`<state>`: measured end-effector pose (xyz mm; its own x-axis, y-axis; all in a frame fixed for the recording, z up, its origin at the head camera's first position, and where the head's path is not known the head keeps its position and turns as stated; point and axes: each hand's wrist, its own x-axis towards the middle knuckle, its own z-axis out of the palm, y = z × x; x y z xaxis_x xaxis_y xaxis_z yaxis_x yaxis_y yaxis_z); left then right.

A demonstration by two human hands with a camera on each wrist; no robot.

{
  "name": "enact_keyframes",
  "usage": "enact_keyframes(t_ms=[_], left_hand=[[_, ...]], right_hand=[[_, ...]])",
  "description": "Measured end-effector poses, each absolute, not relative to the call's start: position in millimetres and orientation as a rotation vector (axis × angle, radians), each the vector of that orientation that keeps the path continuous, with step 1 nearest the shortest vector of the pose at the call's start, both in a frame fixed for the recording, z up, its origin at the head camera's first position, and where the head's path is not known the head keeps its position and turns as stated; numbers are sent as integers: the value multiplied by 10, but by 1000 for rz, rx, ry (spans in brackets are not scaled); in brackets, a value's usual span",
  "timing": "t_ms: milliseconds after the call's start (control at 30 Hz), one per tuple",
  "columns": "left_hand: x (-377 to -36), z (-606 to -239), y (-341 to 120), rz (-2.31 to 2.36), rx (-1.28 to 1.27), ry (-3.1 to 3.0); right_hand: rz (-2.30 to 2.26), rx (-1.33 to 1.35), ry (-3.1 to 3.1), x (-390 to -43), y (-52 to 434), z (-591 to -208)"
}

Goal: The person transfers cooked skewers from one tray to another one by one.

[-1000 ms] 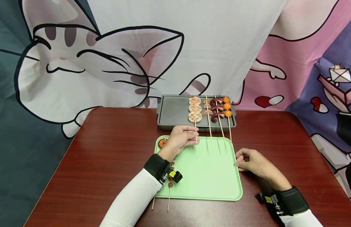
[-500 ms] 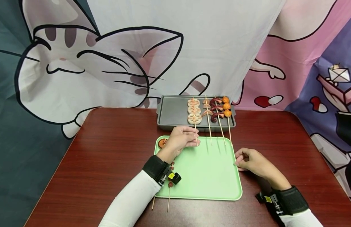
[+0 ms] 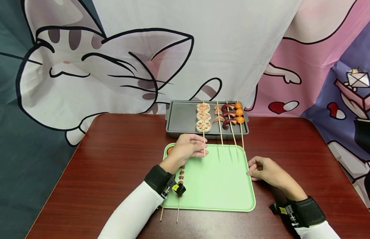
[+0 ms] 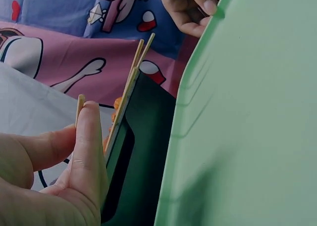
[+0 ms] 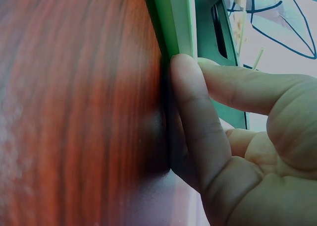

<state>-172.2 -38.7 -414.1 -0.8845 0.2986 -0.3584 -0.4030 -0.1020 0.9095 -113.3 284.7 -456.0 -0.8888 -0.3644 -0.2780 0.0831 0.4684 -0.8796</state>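
Observation:
My left hand (image 3: 188, 147) pinches the bare stick of a lotus root skewer (image 3: 203, 116), whose slices are over the grey baking tray (image 3: 180, 119); whether they touch it I cannot tell. In the left wrist view the stick's end (image 4: 80, 104) sticks up between thumb and fingertip. My right hand (image 3: 267, 171) pinches the right rim of the light green tray (image 3: 218, 189); the right wrist view shows thumb and finger on that rim (image 5: 181, 28). Right of the lotus root are skewers of pinkish curved pieces (image 3: 218, 119), octopus-like tentacles (image 3: 228, 114) and orange balls (image 3: 239, 112).
On the green tray's left side lies a skewer of small reddish-brown pieces (image 3: 181, 177), partly behind my left wrist. A round orange-brown piece (image 3: 170, 150) shows beside it. Two sticks overhang the near rim. The brown table (image 3: 122, 149) meets a printed cloth (image 3: 232, 49) at the back.
My left hand has shifted slightly left and toward me, bringing the lotus root skewer with it, away from the neighbouring skewers. My right hand stays at the green tray's rim.

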Motion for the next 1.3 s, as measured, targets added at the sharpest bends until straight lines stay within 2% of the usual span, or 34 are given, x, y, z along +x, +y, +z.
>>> enact_keyframes(t_ms=[700,1300], left_hand=[[-1461,-3949,-501,1912,42,1708],[-1192,-3964,-588,1796,94,1747]], right_hand=[[-1411,-253,2285,-1134,2863,-4572],[-1419,-247,2281,-1135,2851,-4561]])
